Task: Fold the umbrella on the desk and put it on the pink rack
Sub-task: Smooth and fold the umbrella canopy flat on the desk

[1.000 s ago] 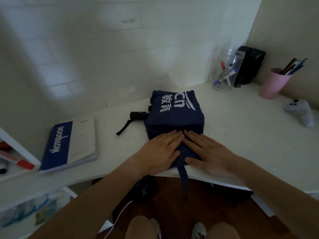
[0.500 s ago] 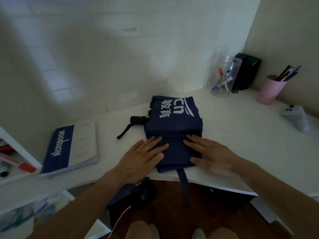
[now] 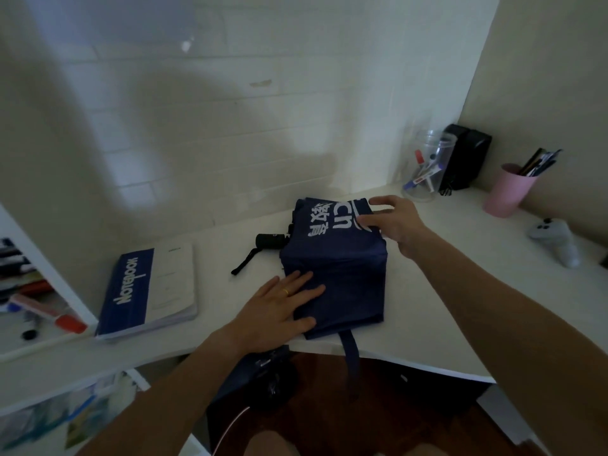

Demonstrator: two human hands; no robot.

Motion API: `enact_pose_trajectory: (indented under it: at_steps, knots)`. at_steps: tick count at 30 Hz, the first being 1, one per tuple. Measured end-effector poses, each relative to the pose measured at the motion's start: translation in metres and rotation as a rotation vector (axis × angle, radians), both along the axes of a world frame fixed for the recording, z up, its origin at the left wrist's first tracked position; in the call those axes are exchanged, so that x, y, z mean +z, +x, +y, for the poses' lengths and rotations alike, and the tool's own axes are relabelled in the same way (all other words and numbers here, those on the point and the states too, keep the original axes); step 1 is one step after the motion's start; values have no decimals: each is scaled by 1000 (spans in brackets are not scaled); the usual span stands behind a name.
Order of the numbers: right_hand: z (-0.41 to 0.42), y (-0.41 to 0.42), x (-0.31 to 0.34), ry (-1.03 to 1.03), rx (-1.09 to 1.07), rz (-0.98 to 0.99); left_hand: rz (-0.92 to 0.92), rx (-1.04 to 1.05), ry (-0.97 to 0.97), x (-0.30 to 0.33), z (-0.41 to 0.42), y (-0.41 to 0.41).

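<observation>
The navy umbrella (image 3: 342, 268) lies flattened on the white desk (image 3: 444, 291), white lettering on its far part. Its black handle (image 3: 270, 241) with a wrist strap sticks out to the left, and a navy closing strap (image 3: 351, 357) hangs over the desk's front edge. My left hand (image 3: 279, 306) lies flat with fingers spread on the cloth's near left corner. At the far right corner, the fingers of my right hand (image 3: 393, 220) curl over the cloth's edge. No pink rack is in view.
A blue and white notebook (image 3: 149, 291) lies left of the umbrella. At the back right stand a clear jar of markers (image 3: 426, 166), a black box (image 3: 465, 156) and a pink pen cup (image 3: 508, 189). A white controller (image 3: 557, 236) lies at the far right. White shelves (image 3: 39, 278) at the left hold pens.
My right hand left the near edge of the cloth and reached to its far right corner. My left hand slid left, to the near left corner.
</observation>
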State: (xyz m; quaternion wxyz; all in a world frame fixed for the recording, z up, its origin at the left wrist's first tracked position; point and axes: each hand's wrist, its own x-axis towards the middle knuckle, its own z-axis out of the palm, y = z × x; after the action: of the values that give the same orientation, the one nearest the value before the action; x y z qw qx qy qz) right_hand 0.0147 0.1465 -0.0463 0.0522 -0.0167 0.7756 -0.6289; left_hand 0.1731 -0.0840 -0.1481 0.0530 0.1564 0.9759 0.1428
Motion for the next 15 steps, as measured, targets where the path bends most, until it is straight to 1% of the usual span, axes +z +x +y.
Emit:
enact_pose_trajectory:
  at_steps: [2, 4, 7, 10, 12, 13, 15]
  knots:
    - [6, 9, 7, -124, 30, 5, 12, -1, -14, 0, 1, 1]
    - [15, 26, 13, -170, 76, 48, 46, -5, -30, -2, 1, 1]
    - [31, 59, 12, -132, 150, 135, 77, 5, -40, -5, 0, 2]
    - [42, 88, -5, -73, 210, 182, 113, 13, -30, -7, 1, 4]
    - [47, 95, -26, 22, 215, 238, 162, 24, 50, -7, 2, 7]
    - [48, 97, -37, 69, 216, 264, 218, 47, 109, -6, 3, 10]
    - [51, 102, -54, 129, 218, 276, 454, 150, 150, -6, 7, 20]
